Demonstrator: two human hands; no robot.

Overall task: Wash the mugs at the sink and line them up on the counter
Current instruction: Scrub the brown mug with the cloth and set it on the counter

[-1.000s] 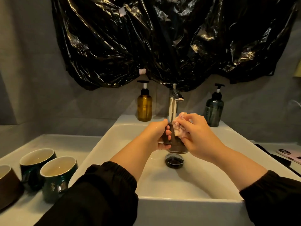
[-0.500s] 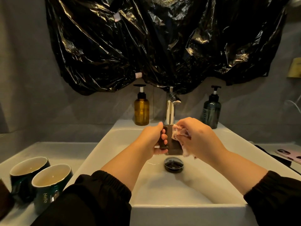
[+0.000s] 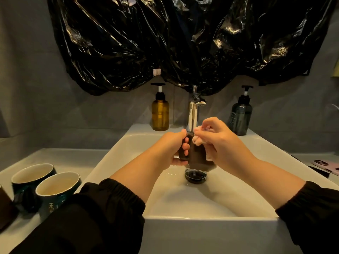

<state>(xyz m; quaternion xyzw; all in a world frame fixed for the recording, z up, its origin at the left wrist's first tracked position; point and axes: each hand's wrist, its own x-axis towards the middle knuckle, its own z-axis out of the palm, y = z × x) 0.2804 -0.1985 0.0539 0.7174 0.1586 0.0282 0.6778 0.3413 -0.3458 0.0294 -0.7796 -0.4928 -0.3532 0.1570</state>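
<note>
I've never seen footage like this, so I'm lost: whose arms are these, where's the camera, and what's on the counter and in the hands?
No machine here: a person wears one camera on the head, looking forward and down, so the black-sleeved arms are their own. Every picture comes from that one view. The left hand grips a dark brown mug over the sink, in front of the tap. The right hand holds a pale cloth against the mug's top. On the counter at left stand a green mug marked Hello, a second green mug behind it and a third mug, brown, cut off at the edge. An amber bottle and a dark grey bottle stand behind the basin.
</note>
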